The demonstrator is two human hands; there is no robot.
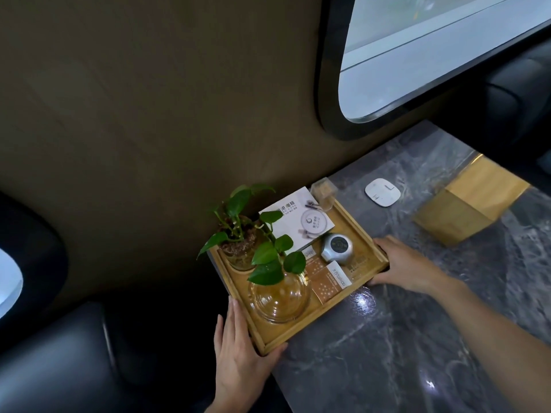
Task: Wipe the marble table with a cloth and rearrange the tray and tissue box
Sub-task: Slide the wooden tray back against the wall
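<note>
A wooden tray (362, 234) rests at the wall end of the dark grey marble table (417, 338), its left part overhanging the table edge. It carries a potted green plant (247, 234), a glass ashtray (280, 296), a white booklet (301, 219), a silver round device (337, 248) and small orange packets (328, 281). My left hand (241, 353) grips the tray's near left corner. My right hand (405, 263) holds its right corner. A gold tissue box (468, 204) stands further right on the table. No cloth is in view.
A white rounded pad (382, 192) lies on the table beyond the tray. A small clear box (323, 190) stands at the tray's far corner. A brown wall with a black-framed window (417, 55) backs the table. Dark leather seats (59, 353) lie left and far right.
</note>
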